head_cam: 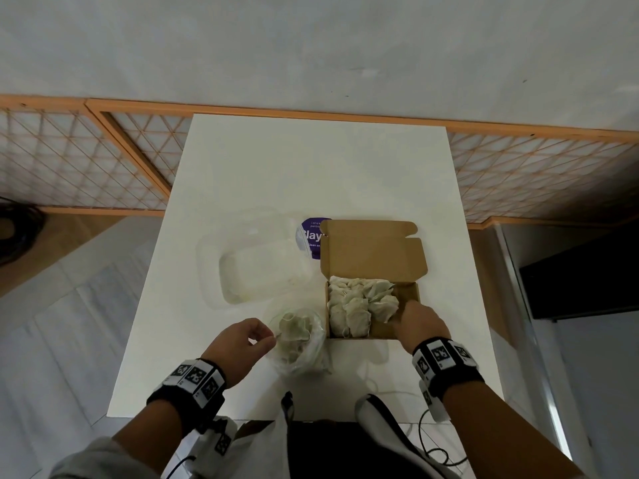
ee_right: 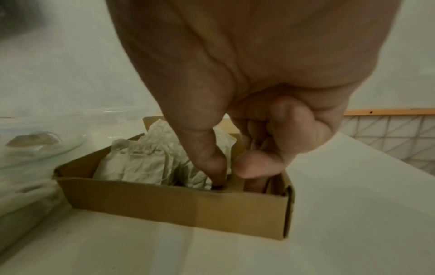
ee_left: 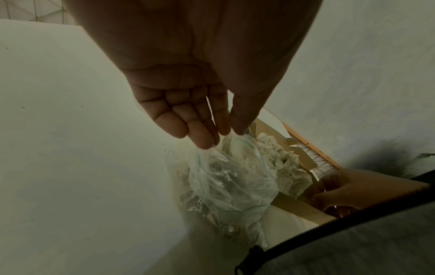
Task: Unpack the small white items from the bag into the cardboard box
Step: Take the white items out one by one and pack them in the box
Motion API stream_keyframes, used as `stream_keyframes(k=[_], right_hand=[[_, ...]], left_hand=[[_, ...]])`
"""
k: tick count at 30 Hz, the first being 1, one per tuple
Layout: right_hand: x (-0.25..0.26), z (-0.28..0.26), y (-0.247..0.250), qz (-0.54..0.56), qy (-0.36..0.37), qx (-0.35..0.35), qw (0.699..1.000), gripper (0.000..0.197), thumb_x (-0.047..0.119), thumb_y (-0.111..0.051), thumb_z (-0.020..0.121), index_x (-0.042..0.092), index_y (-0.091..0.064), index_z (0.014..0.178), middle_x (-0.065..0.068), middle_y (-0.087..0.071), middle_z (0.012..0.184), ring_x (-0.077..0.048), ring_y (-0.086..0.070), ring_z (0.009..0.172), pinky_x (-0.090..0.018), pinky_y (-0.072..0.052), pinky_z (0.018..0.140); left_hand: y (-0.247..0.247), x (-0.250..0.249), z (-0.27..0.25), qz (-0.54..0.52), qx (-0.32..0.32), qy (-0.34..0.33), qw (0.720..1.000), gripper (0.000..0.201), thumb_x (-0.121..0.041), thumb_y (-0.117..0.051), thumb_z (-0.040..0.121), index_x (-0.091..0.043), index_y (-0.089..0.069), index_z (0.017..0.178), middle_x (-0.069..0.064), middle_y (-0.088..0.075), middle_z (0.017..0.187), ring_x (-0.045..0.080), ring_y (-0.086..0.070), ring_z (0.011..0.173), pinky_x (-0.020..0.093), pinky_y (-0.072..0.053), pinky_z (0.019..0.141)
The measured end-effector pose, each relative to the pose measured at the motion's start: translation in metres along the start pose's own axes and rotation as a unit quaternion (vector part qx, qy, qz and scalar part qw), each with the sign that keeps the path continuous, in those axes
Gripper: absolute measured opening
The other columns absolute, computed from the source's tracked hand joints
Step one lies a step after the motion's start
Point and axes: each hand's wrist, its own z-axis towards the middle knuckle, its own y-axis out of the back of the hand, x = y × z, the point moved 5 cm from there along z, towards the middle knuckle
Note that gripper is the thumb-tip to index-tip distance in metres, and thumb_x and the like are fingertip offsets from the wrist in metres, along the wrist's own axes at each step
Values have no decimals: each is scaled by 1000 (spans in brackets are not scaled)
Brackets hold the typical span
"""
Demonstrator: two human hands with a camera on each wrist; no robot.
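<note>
An open cardboard box (head_cam: 375, 335) sits on the white table (head_cam: 311, 167), its lid (head_cam: 373, 250) folded back. Several small white sachets (head_cam: 356, 302) fill its left and middle. My right hand (head_cam: 413, 318) reaches into the box's bare right near corner. In the right wrist view, the right hand (ee_right: 231, 171) has curled fingers, with the thumb tip beside a sachet (ee_right: 141, 160) and nothing seen between thumb and forefinger. Left of the box, a clear plastic bag (head_cam: 301, 344) holds more white items. My left hand (head_cam: 273, 337) pinches its rim. The left wrist view shows the hand (ee_left: 226, 134) and the bag (ee_left: 230, 178).
A clear plastic container (head_cam: 256, 264) lies behind the bag, with a round purple-labelled lid (head_cam: 311, 236) beside the box lid. Thin cables (head_cam: 390, 392) trail over the table's front edge. An orange-framed lattice screen (head_cam: 86, 157) lies on the floor beyond the table.
</note>
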Motion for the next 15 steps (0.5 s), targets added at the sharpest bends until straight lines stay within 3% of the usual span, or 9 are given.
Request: stream_keyframes(k=[4, 8, 12, 15], right_hand=[[14, 8, -3, 0, 0, 13, 1000, 18, 16, -51, 101, 11, -68, 106, -12, -72, 115, -32, -70, 105, -36, -53, 80], [30, 6, 0, 5, 19, 9, 1000, 23, 14, -46, 101, 14, -69, 107, -10, -73, 113, -31, -70, 102, -39, -56, 84], [27, -4, 14, 20, 21, -9, 1000, 19, 15, -47, 100, 17, -65, 106, -9, -72, 110, -30, -66, 93, -35, -50, 78], [28, -19, 31, 32, 47, -33, 998, 12, 21, -49, 100, 23, -60, 103, -5, -71, 107, -25, -57, 85, -33, -45, 74]], left_hand=[[1, 0, 0, 6, 1, -1, 1000, 6, -37, -69, 95, -31, -69, 92, -14, -73, 91, 5, -67, 87, 24, -48, 75], [1, -1, 0, 6, -2, -4, 1000, 7, -37, -69, 95, -32, -68, 91, -14, -72, 90, 4, -67, 86, 24, -49, 76], [2, -2, 0, 5, 0, -11, 1000, 6, -37, -69, 95, -32, -68, 92, -14, -72, 93, 4, -67, 84, 26, -52, 79], [6, -4, -3, 13, -23, -15, 1000, 5, -40, -68, 95, -36, -70, 93, -15, -65, 104, 4, -65, 83, 21, -49, 75]])
